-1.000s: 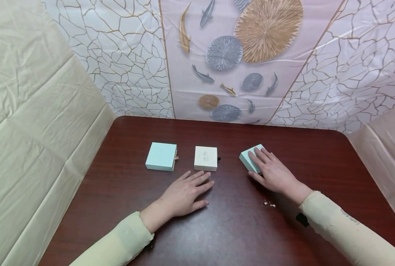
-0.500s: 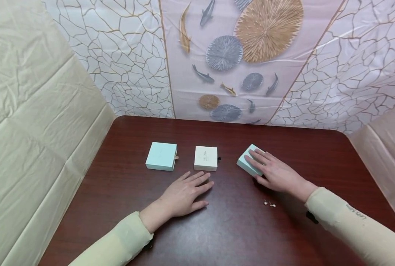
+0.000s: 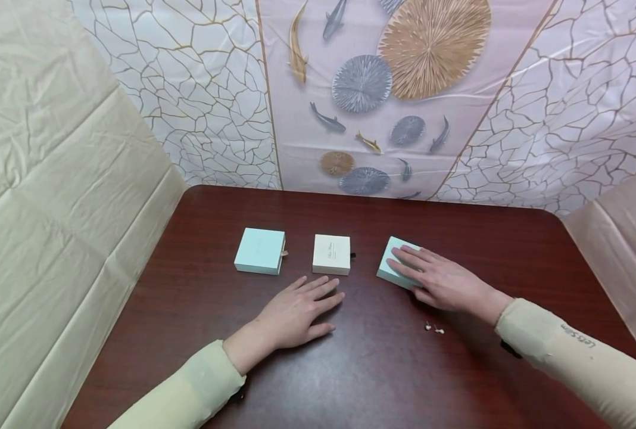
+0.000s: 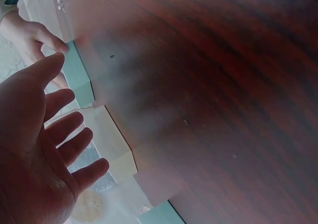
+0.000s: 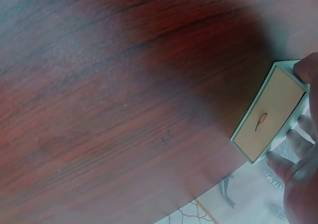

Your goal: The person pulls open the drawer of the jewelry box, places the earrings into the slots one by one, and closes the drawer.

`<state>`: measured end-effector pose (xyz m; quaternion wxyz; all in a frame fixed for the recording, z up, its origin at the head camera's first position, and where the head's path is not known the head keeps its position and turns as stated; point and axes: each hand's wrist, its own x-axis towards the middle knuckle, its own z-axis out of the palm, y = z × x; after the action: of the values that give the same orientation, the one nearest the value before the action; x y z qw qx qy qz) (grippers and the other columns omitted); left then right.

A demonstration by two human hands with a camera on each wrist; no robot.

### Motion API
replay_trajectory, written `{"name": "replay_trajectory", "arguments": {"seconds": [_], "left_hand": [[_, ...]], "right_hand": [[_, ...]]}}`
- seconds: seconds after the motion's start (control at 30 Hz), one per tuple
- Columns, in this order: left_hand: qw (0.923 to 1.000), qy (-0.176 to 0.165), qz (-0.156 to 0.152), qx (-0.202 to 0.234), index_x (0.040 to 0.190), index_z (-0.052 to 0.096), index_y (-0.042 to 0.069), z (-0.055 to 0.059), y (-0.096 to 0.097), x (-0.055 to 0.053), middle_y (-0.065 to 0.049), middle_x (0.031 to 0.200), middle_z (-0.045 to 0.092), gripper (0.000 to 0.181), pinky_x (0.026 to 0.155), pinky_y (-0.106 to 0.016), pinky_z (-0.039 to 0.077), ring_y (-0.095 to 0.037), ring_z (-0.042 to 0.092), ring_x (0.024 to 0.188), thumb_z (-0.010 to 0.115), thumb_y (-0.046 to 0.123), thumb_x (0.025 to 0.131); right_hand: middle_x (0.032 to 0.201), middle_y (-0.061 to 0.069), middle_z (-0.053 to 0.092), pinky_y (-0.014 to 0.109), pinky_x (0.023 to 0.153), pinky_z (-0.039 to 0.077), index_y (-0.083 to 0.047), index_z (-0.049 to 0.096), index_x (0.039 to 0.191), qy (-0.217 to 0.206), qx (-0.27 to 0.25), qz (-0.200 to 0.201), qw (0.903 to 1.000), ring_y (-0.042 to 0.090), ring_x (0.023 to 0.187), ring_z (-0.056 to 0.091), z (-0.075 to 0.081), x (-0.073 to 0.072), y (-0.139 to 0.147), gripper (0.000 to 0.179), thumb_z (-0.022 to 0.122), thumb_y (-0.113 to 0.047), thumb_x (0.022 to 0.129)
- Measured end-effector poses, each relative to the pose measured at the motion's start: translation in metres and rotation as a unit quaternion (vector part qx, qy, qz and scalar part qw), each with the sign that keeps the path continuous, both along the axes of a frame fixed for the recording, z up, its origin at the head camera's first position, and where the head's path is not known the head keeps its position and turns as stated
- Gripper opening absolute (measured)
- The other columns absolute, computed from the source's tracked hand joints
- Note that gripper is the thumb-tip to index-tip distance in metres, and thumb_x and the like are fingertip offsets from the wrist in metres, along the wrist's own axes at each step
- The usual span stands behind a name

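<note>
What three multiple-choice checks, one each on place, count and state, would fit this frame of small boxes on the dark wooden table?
1. Where is the cream square cardboard box?
A. Between the two boxes in pale blue
B. At the far right of the row
C. Under the left hand

2. How many small boxes lie on the dark wooden table?
A. Two
B. Three
C. Four

3. What is the right hand doing?
A. Hovering above the table
B. Pinching the earrings
C. Resting on the right pale blue square box

Answers:
1 A, it sits right of the left pale blue square box.
2 B, the head view shows three.
3 C, the fingers lie over its top.
</note>
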<state>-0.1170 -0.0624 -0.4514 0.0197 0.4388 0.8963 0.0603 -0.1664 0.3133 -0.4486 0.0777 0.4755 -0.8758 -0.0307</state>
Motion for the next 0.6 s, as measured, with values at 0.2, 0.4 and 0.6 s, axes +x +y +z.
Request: {"name": "replay_trajectory", "arguments": {"seconds": [0.2, 0.4, 0.6], "left_hand": [[1.0000, 0.002, -0.002, -0.004, 0.159, 0.054, 0.021, -0.001, 0.000, 0.000, -0.005, 0.168, 0.044, 0.061, 0.125, -0.054, 0.037, -0.026, 0.040, 0.157, 0.061, 0.051, 0.107], [1.0000, -0.006, 0.001, -0.004, 0.160, 0.053, 0.022, -0.002, -0.001, 0.000, -0.004, 0.169, 0.044, 0.061, 0.126, -0.053, 0.035, -0.025, 0.038, 0.158, 0.059, 0.053, 0.107], [1.0000, 0.000, -0.002, 0.001, 0.159, 0.055, 0.021, -0.002, 0.000, 0.000, -0.005, 0.168, 0.046, 0.061, 0.125, -0.054, 0.037, -0.026, 0.040, 0.157, 0.061, 0.052, 0.107]], "right_hand": [[0.159, 0.024, 0.051, 0.058, 0.111, 0.050, -0.003, 0.054, 0.155, 0.014, 0.004, 0.017, 0.9997, 0.043, 0.144, 0.053, 0.001, -0.002, 0.000, 0.074, 0.081, -0.016, 0.088], [0.161, 0.022, 0.049, 0.058, 0.110, 0.051, -0.006, 0.052, 0.158, 0.014, 0.007, 0.021, 0.9997, 0.041, 0.146, 0.051, 0.001, -0.005, 0.003, 0.077, 0.080, -0.012, 0.086], [0.162, 0.022, 0.048, 0.058, 0.111, 0.050, -0.007, 0.051, 0.158, 0.018, 0.011, 0.029, 0.9994, 0.040, 0.146, 0.050, -0.001, -0.011, 0.005, 0.078, 0.080, -0.010, 0.086]]}}
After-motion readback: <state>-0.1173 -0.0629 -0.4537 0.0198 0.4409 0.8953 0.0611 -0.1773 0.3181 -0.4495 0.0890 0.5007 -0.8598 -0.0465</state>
